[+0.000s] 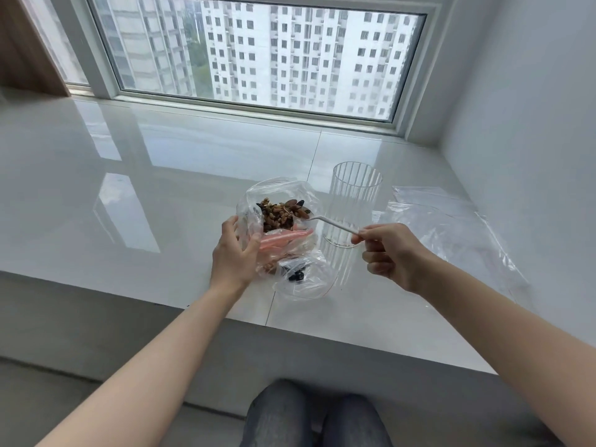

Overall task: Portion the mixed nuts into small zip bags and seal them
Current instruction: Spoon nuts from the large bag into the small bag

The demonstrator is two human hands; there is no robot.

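Portioning under way: left hand [233,253] is gripping the open bag of mixed nuts [280,214] on the tabletop [161,188]; right hand [390,253] fingers are pinching a white spoon [335,223] in it. Empty zip bags [451,221] are lying unfilled, none sealed.

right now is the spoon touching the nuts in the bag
Touching. The head view shows the spoon, pinched by the right hand, with its bowl resting on the nuts.
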